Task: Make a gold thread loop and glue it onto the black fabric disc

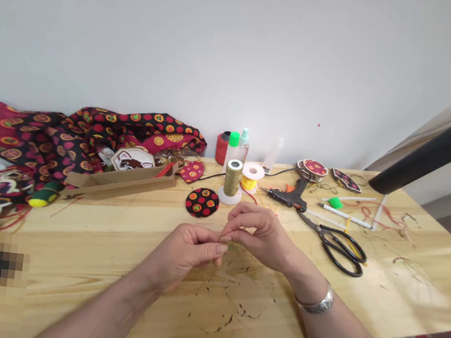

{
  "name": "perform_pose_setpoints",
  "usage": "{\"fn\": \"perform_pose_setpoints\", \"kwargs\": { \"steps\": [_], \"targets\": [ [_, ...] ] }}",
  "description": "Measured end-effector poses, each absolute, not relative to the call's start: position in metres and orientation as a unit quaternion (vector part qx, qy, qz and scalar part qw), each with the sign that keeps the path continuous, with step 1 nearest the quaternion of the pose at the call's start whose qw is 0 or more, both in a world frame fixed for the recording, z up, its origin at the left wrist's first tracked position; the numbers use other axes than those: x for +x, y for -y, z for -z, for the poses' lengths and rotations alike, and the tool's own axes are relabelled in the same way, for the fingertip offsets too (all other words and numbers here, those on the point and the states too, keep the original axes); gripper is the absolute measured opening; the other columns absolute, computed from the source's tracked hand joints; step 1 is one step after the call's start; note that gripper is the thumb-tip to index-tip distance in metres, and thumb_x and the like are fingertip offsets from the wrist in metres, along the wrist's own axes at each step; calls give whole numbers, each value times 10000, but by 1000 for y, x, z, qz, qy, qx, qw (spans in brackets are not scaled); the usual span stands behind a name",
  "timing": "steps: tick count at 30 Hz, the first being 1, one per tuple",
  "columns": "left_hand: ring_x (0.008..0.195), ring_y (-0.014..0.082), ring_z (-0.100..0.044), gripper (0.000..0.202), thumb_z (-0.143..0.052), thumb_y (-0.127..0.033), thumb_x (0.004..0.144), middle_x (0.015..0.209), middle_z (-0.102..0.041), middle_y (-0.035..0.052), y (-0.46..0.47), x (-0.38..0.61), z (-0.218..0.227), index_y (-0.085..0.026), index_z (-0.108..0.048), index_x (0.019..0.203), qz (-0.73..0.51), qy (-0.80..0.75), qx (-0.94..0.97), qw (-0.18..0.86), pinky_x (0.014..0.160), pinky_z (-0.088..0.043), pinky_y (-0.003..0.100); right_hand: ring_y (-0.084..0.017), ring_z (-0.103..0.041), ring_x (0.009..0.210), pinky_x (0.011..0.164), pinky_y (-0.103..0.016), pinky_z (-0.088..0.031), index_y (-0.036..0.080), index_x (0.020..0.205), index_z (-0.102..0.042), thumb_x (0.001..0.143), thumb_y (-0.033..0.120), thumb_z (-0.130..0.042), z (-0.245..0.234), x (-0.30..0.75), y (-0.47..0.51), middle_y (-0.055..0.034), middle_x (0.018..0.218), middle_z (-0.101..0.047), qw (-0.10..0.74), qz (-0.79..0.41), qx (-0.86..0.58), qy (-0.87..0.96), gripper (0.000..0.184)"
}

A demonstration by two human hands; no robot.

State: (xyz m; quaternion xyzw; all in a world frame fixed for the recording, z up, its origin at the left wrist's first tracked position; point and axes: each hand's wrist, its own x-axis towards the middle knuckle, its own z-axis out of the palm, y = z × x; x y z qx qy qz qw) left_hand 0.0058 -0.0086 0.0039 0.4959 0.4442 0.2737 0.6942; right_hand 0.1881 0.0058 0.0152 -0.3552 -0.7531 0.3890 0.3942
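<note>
My left hand and my right hand meet above the middle of the table, their fingertips pinched close together. A thin thread-like strand seems to lie between them, too fine to make out clearly. Just behind the hands stands a spool of olive-gold thread on a white base. To its left lies a round black fabric disc with a red and yellow flower pattern. A white spool of yellow cord stands behind my right hand. A silver bracelet is on my right wrist.
Right of my hands lie black-handled scissors, a black glue gun and a white pen. Bottles stand by the wall. On the left are patterned cloth and a cardboard tray. Thread scraps litter the table.
</note>
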Motion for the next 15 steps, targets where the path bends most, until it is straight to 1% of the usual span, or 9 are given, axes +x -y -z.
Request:
{"fn": "perform_pose_setpoints", "kwargs": {
  "steps": [4, 7, 9, 12, 15],
  "targets": [
    [466, 75, -357, 138, -714, -279, 638, 523, -565, -2, 10, 9, -5, -142, -705, 630, -286, -448, 448, 719, 480, -215, 231, -109, -520, 701, 650, -246, -447, 234, 748, -716, 783, 208, -645, -11, 187, -5, 1, 758, -541, 408, -377, -341, 759, 83],
    [461, 77, -370, 135, -715, -272, 630, 507, -562, 3, 11, 9, -5, -138, -707, 612, -285, -450, 443, 721, 483, -233, 234, -113, -527, 706, 652, -252, -449, 246, 750, -717, 782, 238, -648, -9, 185, -5, -3, 775, -555, 415, -383, -336, 754, 76],
    [464, 82, -379, 128, -707, -264, 633, 503, -568, 7, 11, 9, -5, -143, -705, 589, -289, -447, 448, 718, 490, -252, 238, -121, -544, 722, 669, -260, -448, 245, 780, -713, 783, 247, -641, -9, 184, -5, -9, 794, -589, 426, -392, -348, 737, 72],
    [488, 97, -412, 127, -701, -268, 637, 510, -581, 10, 11, 8, -5, -156, -705, 577, -316, -452, 452, 701, 508, -286, 244, -143, -565, 755, 707, -283, -445, 226, 833, -694, 795, 255, -602, -11, 183, -9, -22, 813, -646, 463, -406, -434, 658, 103],
    [538, 115, -450, 139, -693, -285, 658, 529, -588, 5, 10, 5, -5, -167, -704, 584, -353, -476, 474, 651, 559, -329, 251, -145, -551, 711, 677, -283, -431, 192, 769, -669, 786, 290, -583, -13, 185, -13, -18, 753, -645, 475, -433, -518, 564, 132]
  ]
}}
